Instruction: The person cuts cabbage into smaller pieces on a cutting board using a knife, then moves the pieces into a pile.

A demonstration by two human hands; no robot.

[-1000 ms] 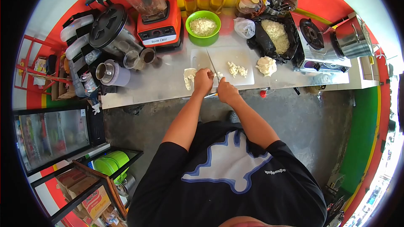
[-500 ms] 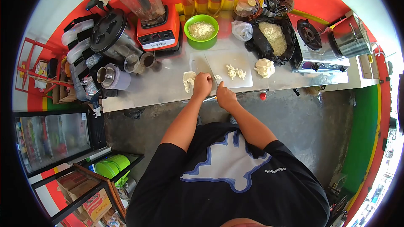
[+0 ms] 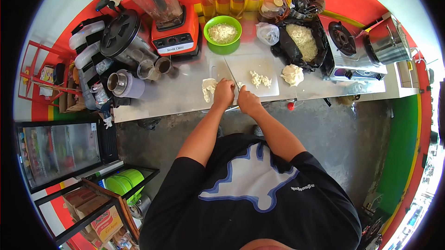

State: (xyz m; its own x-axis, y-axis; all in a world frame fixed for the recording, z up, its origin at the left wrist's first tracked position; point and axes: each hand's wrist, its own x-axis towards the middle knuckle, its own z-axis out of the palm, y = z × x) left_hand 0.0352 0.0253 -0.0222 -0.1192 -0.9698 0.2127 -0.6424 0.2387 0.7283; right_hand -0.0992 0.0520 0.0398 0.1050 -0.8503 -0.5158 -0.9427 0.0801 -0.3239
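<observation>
On a white cutting board (image 3: 265, 66) at the counter's front, my right hand (image 3: 249, 101) is closed around the handle of a knife (image 3: 232, 70). Its blade slants away to the upper left across the board. My left hand (image 3: 224, 93) is closed, fingers bent down beside the blade; whatever they pinch is hidden beneath them. Small pale chopped bits (image 3: 240, 85) lie by the blade, and a larger pile of chopped pale pieces (image 3: 260, 79) sits right of it. Left of my left hand rests a pale, floppy piece of food (image 3: 208, 87). Past the board's right edge is a pale, rounded lump (image 3: 292, 75).
Behind the board stands a green bowl (image 3: 223, 48) of pale shreds. A black bag (image 3: 288, 51) with similar shreds lies near the stove (image 3: 352, 67). A red blender (image 3: 174, 39), lidded container (image 3: 121, 34) and cups (image 3: 147, 69) occupy the left; oil bottles (image 3: 222, 0) line the back.
My right hand has shifted slightly forward along with the knife. The left hand stays almost in place, and the piles look the same.
</observation>
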